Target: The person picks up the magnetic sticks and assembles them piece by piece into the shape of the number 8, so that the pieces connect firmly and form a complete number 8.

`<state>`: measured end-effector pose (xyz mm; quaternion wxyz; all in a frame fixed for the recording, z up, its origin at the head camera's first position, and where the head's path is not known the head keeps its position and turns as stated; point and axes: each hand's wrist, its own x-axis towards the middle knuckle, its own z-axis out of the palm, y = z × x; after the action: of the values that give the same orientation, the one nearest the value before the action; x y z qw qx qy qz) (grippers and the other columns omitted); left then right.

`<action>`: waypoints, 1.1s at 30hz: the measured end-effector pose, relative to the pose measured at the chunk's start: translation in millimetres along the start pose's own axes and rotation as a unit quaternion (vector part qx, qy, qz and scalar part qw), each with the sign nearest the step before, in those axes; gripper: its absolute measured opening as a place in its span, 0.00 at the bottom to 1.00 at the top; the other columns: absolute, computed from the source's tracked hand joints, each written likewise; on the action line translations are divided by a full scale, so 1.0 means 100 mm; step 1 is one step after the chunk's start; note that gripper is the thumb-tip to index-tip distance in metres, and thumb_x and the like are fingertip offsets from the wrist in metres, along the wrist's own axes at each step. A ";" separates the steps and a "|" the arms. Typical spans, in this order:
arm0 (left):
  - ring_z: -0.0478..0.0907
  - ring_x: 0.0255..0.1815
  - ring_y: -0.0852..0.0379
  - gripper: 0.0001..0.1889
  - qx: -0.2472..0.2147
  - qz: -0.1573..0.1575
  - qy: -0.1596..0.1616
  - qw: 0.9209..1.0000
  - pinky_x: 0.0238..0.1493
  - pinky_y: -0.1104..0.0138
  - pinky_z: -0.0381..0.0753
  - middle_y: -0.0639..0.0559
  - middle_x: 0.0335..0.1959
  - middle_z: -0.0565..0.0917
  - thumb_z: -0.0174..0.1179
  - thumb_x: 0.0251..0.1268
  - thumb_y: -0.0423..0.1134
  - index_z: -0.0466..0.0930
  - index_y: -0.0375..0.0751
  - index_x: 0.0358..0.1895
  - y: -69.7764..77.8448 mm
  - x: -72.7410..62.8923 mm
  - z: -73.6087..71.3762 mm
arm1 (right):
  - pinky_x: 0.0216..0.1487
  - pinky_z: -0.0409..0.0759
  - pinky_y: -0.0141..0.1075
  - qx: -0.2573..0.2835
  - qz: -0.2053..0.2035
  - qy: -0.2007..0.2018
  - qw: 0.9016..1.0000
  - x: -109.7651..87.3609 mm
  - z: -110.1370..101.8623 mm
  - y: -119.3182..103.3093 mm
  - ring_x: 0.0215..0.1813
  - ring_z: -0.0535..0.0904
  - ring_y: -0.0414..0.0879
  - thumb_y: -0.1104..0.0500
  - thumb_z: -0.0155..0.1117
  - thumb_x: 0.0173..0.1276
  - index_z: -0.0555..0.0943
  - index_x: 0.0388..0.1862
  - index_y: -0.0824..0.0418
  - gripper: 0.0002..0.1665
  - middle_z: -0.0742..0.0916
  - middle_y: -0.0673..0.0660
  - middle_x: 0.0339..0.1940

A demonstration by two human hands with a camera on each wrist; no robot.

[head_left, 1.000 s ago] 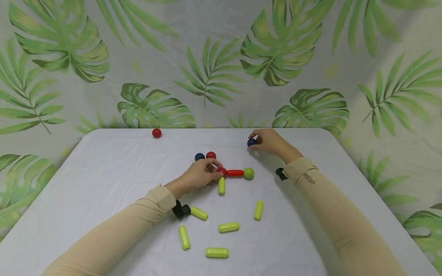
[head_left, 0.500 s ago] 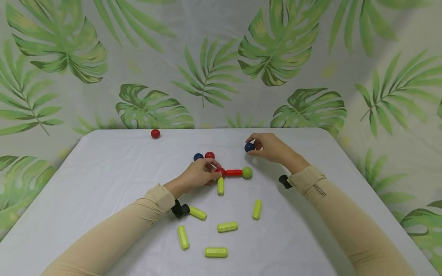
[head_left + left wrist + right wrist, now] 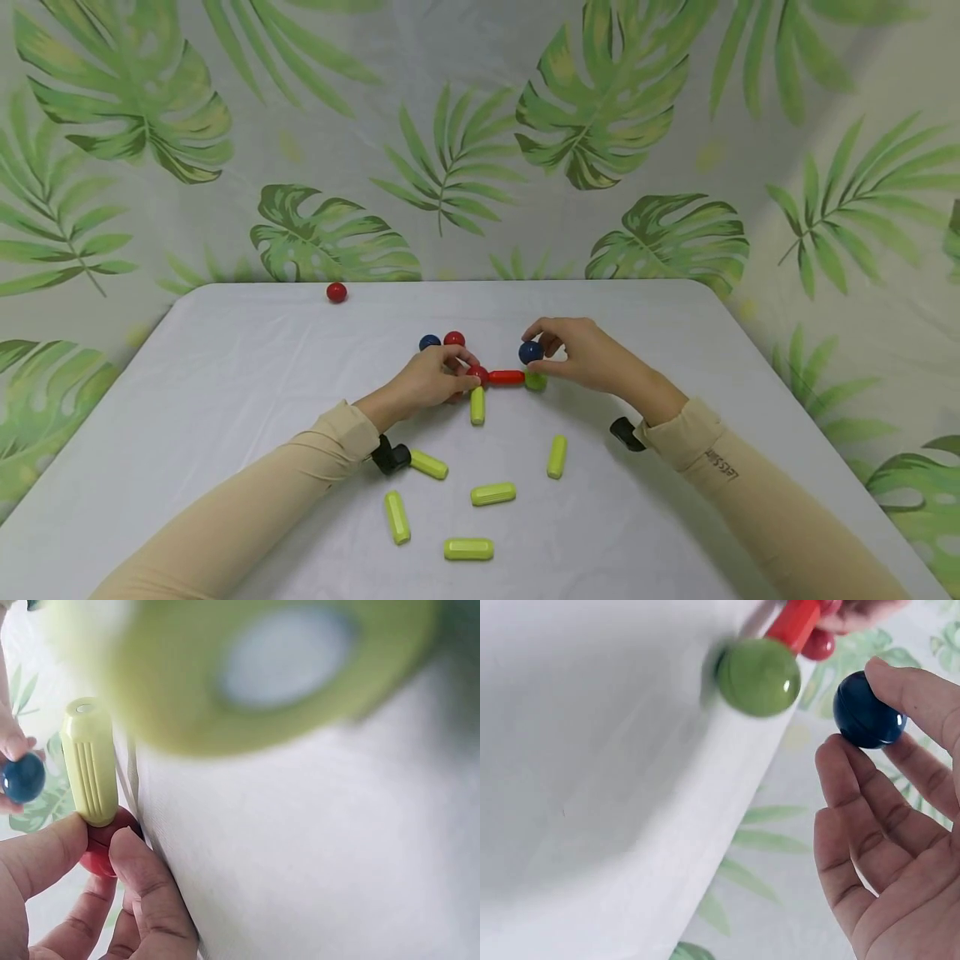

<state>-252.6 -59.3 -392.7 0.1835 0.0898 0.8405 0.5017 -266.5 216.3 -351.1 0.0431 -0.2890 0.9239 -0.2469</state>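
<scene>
My left hand (image 3: 427,379) grips a red ball (image 3: 477,375) between thumb and fingers at the middle of the table. Joined to that ball are a yellow-green rod (image 3: 91,769), pointing toward me, and a red rod (image 3: 507,377), pointing right. A green ball (image 3: 759,677) caps the red rod's far end. My right hand (image 3: 588,358) pinches a dark blue ball (image 3: 866,711) between thumb and fingertips, the other fingers loosely bent. In the head view this blue ball appears just behind the green one, which the right thumb partly covers; the right wrist view shows them apart.
Beyond my left hand lie another blue ball (image 3: 429,342) and a red ball (image 3: 453,338). One more red ball (image 3: 337,292) sits near the table's far edge. Several yellow-green rods (image 3: 492,494) are scattered nearer me; one rod end (image 3: 172,697) looms blurred before the left wrist camera.
My right hand has brought the blue ball from the back right toward me and slightly left, up to the green ball. My left hand has kept its grip in place.
</scene>
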 end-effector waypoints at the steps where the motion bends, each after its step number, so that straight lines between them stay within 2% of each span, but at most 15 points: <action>1: 0.82 0.37 0.54 0.13 0.000 0.000 0.000 1.000 0.41 0.69 0.85 0.45 0.46 0.82 0.69 0.75 0.38 0.84 0.42 0.58 -0.01 0.00 0.00 | 0.59 0.86 0.55 0.002 -0.002 -0.002 1.000 -0.02 0.01 -0.02 0.51 0.87 0.49 0.56 0.78 0.71 0.83 0.62 0.61 0.24 0.91 0.55 0.46; 13: 0.82 0.38 0.55 0.13 0.000 0.003 -0.002 1.000 0.40 0.69 0.85 0.44 0.46 0.81 0.69 0.75 0.37 0.85 0.41 0.58 -0.03 0.03 -0.01 | 0.54 0.86 0.54 0.028 -0.041 -0.018 0.999 -0.19 0.17 -0.21 0.48 0.89 0.47 0.57 0.78 0.70 0.84 0.57 0.57 0.19 0.92 0.49 0.43; 19: 0.82 0.38 0.55 0.13 0.004 0.003 -0.002 1.000 0.40 0.70 0.85 0.45 0.46 0.81 0.68 0.75 0.37 0.85 0.41 0.58 -0.04 0.04 -0.01 | 0.51 0.86 0.53 0.040 -0.058 -0.031 0.997 -0.23 0.26 -0.28 0.46 0.89 0.42 0.55 0.78 0.71 0.85 0.56 0.56 0.18 0.92 0.48 0.43; 24: 0.82 0.38 0.55 0.13 0.001 0.002 -0.003 1.000 0.41 0.70 0.86 0.44 0.47 0.82 0.68 0.75 0.37 0.84 0.41 0.58 -0.03 0.04 -0.01 | 0.53 0.86 0.51 0.053 -0.050 -0.053 0.996 -0.25 0.34 -0.35 0.45 0.87 0.36 0.54 0.78 0.71 0.84 0.56 0.55 0.18 0.92 0.46 0.43; 33: 0.82 0.37 0.56 0.12 0.010 0.006 0.002 1.000 0.40 0.69 0.86 0.44 0.45 0.82 0.68 0.76 0.38 0.85 0.41 0.57 -0.03 0.05 -0.01 | 0.56 0.86 0.46 0.066 -0.047 -0.087 0.993 -0.26 0.45 -0.50 0.45 0.87 0.35 0.54 0.80 0.69 0.82 0.55 0.53 0.19 0.92 0.45 0.42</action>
<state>-256.9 -60.0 -396.4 0.1781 0.0962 0.8452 0.4946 -208.7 175.7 -367.9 0.1306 -0.3487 0.8838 -0.2832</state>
